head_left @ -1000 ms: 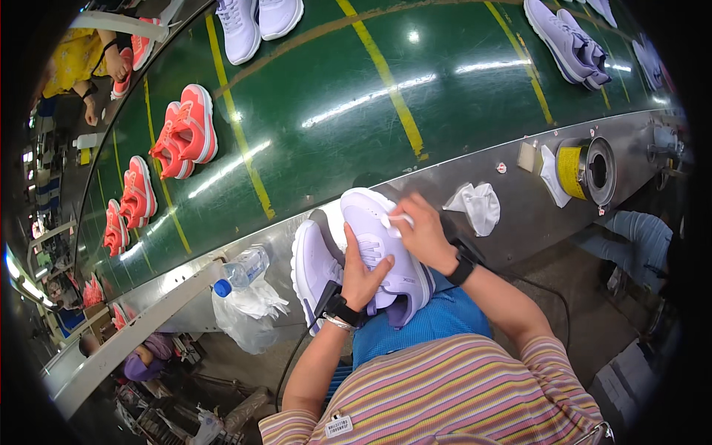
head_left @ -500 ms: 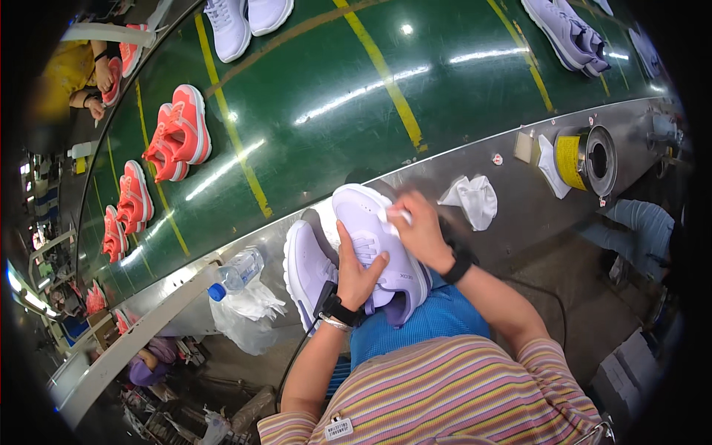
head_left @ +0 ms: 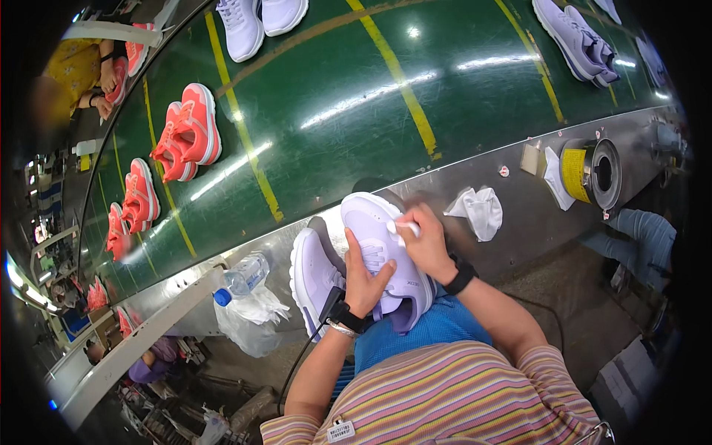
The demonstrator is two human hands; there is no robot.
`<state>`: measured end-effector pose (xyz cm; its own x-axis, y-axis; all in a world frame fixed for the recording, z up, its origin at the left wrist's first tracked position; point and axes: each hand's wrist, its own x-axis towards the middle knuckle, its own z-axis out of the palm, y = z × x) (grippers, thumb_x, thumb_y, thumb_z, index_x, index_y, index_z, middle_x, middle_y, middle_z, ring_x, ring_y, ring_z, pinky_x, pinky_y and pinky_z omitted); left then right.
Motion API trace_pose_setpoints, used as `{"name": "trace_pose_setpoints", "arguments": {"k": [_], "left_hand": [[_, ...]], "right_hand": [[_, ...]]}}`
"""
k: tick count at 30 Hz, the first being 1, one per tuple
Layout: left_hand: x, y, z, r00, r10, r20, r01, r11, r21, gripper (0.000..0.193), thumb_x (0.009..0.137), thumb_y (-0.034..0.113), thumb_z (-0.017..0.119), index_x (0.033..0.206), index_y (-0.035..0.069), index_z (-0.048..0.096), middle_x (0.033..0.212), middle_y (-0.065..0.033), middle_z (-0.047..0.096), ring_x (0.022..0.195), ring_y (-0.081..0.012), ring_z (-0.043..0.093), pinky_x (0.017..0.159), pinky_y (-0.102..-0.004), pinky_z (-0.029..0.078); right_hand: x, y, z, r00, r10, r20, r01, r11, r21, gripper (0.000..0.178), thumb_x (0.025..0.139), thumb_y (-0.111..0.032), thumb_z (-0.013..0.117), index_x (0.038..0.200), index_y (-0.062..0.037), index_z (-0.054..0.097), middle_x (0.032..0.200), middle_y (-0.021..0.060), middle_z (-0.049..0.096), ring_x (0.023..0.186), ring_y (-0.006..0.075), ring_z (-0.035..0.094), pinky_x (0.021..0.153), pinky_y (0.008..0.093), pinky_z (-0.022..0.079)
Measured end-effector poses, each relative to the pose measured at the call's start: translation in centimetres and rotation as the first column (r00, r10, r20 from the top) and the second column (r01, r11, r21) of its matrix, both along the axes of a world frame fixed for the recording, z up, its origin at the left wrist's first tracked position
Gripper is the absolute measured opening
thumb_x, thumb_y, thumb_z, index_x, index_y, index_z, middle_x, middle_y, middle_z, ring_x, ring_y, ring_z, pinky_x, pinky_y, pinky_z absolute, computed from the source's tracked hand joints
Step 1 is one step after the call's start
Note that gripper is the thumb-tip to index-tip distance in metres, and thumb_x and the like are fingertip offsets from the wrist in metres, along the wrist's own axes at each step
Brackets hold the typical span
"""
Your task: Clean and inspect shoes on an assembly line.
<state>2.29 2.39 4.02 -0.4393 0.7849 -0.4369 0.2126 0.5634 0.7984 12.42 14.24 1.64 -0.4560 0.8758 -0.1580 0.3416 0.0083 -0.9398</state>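
Note:
A pale lilac sneaker (head_left: pixel 367 211) lies on the near metal ledge, its toe pointing away from me and its heel by my lap. My left hand (head_left: pixel 365 280) grips its laced upper, thumb across the tongue area. With bent fingers, my right hand (head_left: pixel 428 243) pinches a small white wad (head_left: pixel 403 228), cloth or tissue, against the right side of the forefoot. The matching sneaker (head_left: pixel 310 271) rests just to the left, partly behind my left hand and wrist.
Beyond the ledge (head_left: pixel 463 185) runs a green conveyor belt (head_left: pixel 319 89) with coral sneakers (head_left: pixel 199 126) and lilac sneakers (head_left: pixel 575 41). A crumpled white cloth (head_left: pixel 478 213) and an open tin (head_left: pixel 593 174) sit right; a water bottle (head_left: pixel 246 274) and a pale bar (head_left: pixel 141 337) are left.
My right hand has shifted a little toward me along the side of the sneaker, still pinching the white wad. My left hand keeps its grip. The whole view has shifted slightly.

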Motion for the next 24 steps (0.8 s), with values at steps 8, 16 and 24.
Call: {"name": "trace_pose_setpoints", "arguments": {"k": [8,16,24], "left_hand": [[0.0,0.8,0.8,0.989,0.093,0.111,-0.094,0.996,0.005,0.101,0.072,0.019,0.07,0.139,-0.009,-0.001,0.123,-0.0315,0.035,0.113,-0.0372,0.041,0.096,-0.0408,0.035],[-1.7,-6.1,6.8,0.837,0.512,-0.192,-0.455,0.847,0.274,0.07,0.074,0.009,0.069,0.131,-0.001,0.03,0.124,-0.014,0.034,0.115,-0.0252,0.039,0.09,-0.0376,0.042],[-10.7,-16.2,-1.2,0.504,0.796,-0.337,-0.754,0.595,0.278,0.094,0.066,0.016,0.079,0.136,-0.001,0.019,0.132,-0.0189,0.03,0.12,-0.0291,0.037,0.097,-0.0429,0.036]], "right_hand": [[0.5,5.6,2.0,0.853,-0.302,-0.426,-0.036,0.78,-0.625,0.012,0.086,-0.004,0.056,0.098,-0.0008,0.056,0.087,0.003,0.059,0.077,0.0091,0.058,0.068,0.0231,0.048],[1.4,3.7,6.5,0.737,-0.437,-0.516,-0.341,0.418,-0.842,0.014,0.088,-0.005,0.054,0.101,-0.005,0.051,0.083,0.0061,0.057,0.071,0.017,0.057,0.063,0.0288,0.05],[-5.6,-1.6,9.0,0.823,-0.023,-0.568,-0.501,0.441,-0.745,0.016,0.085,-0.002,0.057,0.101,-0.0027,0.055,0.094,0.0055,0.061,0.082,0.0128,0.06,0.074,0.0259,0.049]]}}
